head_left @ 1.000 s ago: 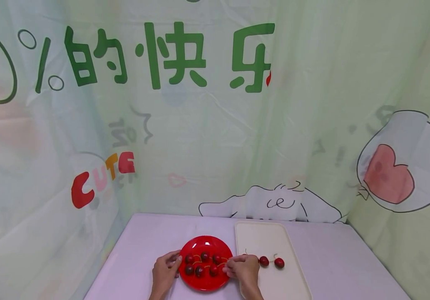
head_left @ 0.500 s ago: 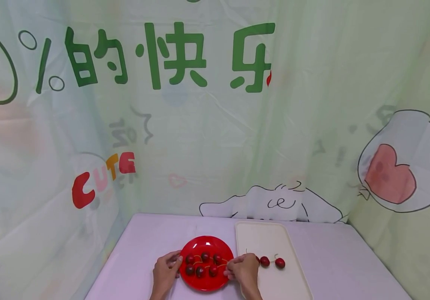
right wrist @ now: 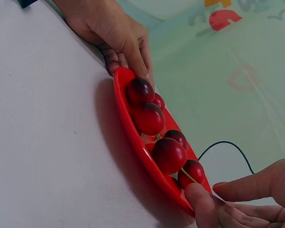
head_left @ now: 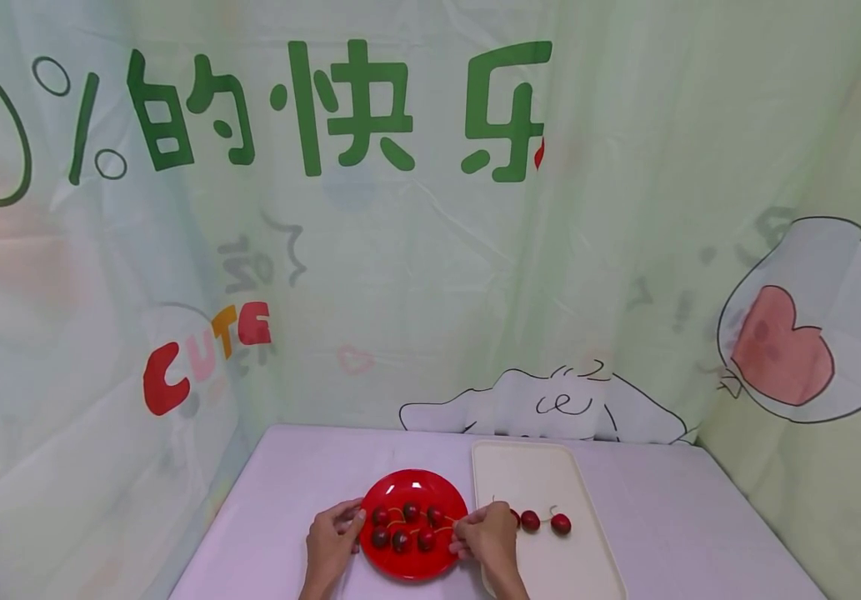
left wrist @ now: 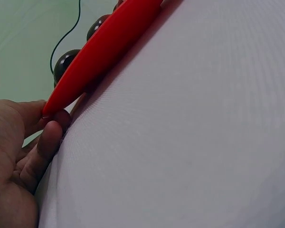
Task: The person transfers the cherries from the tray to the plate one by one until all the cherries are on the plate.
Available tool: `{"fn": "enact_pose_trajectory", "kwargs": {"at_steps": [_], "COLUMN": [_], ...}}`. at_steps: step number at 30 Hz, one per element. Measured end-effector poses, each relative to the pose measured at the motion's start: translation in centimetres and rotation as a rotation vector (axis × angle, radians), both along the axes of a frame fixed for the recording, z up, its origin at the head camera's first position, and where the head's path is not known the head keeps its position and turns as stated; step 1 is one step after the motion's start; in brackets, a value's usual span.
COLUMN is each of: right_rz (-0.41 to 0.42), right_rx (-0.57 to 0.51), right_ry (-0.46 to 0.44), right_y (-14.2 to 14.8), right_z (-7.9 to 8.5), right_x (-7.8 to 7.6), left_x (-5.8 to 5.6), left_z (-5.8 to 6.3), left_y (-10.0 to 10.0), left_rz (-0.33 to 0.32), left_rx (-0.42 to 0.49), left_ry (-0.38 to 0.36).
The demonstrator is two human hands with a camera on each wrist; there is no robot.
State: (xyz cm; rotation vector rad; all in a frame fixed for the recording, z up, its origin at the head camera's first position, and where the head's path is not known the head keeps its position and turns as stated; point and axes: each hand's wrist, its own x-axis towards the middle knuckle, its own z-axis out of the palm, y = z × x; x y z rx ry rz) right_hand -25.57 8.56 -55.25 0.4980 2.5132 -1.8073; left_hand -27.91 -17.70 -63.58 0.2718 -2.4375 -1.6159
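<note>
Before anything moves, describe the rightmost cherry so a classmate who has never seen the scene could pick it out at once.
On the table, find the cream tray right of the round red plate. A row of cherries crosses it, partly hidden by the right hand. The one wanted is the rightmost cherry, farthest from the plate, a gap parting it from its neighbour.

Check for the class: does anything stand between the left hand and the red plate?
Nothing visible does: the left hand grips the rim of the red plate directly, and the cherries on it lie farther in.
</note>
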Motion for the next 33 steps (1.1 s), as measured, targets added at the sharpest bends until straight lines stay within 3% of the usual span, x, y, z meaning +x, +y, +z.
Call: {"fn": "enact_pose_trajectory", "kwargs": {"at_steps": [19, 25, 33], "right_rz": [0.001, 0.005, -0.002], "right_rx": [-0.03, -0.043, -0.132], "right_ry": [-0.023, 0.001, 0.096], "right_y": [1.4, 2.2, 3.6], "right_z": [0.6, 1.5, 0.6], "right_x": [0.9, 1.4, 1.2], "left_x": [0.0, 0.0, -0.3], "left_z": [-0.3, -0.4, -0.7], "left_y": [0.5, 0.5, 0.2], "left_rz": [-0.003, -0.006, 0.011], "left_rx": [-0.001, -0.005, -0.016], "left_ry": [-0.002, 0.004, 0.019]}}
